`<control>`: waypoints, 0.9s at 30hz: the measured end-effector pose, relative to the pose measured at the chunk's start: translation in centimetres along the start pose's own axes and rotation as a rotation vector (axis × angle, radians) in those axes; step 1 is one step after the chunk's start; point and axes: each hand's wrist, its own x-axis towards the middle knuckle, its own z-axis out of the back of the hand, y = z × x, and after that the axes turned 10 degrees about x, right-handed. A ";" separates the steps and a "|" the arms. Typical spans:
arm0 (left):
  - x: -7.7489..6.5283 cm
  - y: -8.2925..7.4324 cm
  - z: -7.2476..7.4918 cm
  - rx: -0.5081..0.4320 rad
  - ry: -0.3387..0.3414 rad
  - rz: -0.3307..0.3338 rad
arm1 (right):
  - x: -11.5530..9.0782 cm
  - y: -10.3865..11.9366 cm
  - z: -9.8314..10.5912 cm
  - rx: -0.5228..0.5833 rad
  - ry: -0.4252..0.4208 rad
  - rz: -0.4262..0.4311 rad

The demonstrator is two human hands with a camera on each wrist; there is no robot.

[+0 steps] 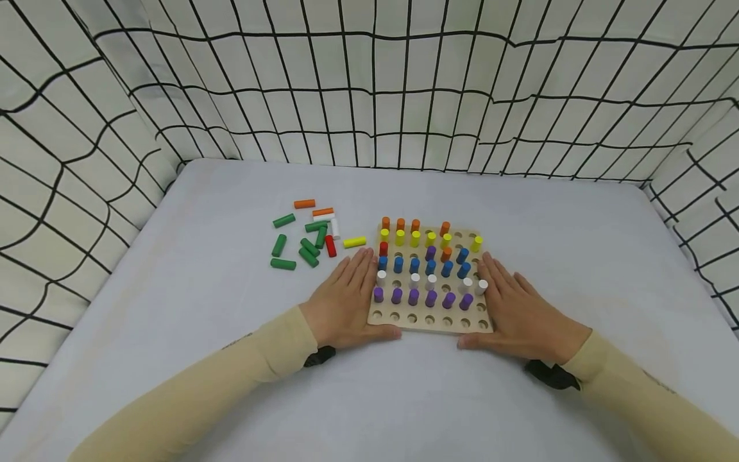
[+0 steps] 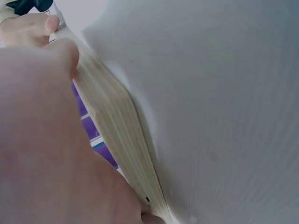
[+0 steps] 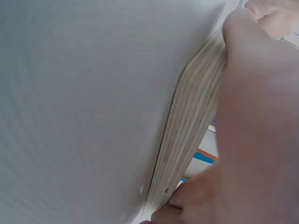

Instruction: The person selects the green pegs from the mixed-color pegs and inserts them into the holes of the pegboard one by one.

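A wooden pegboard [image 1: 418,323] lies on the table between my hands. Colored pegs stand upright in its holes: orange at the far edge, then yellow, a mixed row, blue, white and purple pegs [image 1: 413,297]. Along the board's left side my left hand [image 1: 340,305] lies with straight fingers, its thumb by the near edge. My right hand [image 1: 522,314] lies against the right side the same way. Both wrist views look at the board's layered edge [image 2: 117,116], with the right wrist view showing its other side edge [image 3: 187,121]. Neither hand has a peg in it.
Left of the board lie several loose green pegs [image 1: 283,264], a red peg [image 1: 330,246], a yellow peg [image 1: 355,242], white pegs [image 1: 335,229] and orange pegs [image 1: 304,204]. A black grid net [image 1: 375,90] surrounds the white table [image 1: 231,359] at the back and sides.
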 end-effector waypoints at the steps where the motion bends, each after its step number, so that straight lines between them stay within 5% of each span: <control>1: 0.0 0.1 0.0 -0.004 0.007 -0.009 | 0.1 -0.1 0.1 0.012 0.004 0.006; 11: 0.1 1.7 -0.4 -0.123 0.045 -0.075 | 0.2 -1.7 1.9 0.252 0.064 0.016; 21: 0.0 2.4 -0.6 -0.181 0.035 -0.117 | 0.4 -3.3 2.5 0.536 -0.156 -0.042; 27: 0.1 2.9 -0.8 -0.213 0.034 -0.126 | 0.6 -3.4 2.1 0.738 -0.108 -0.116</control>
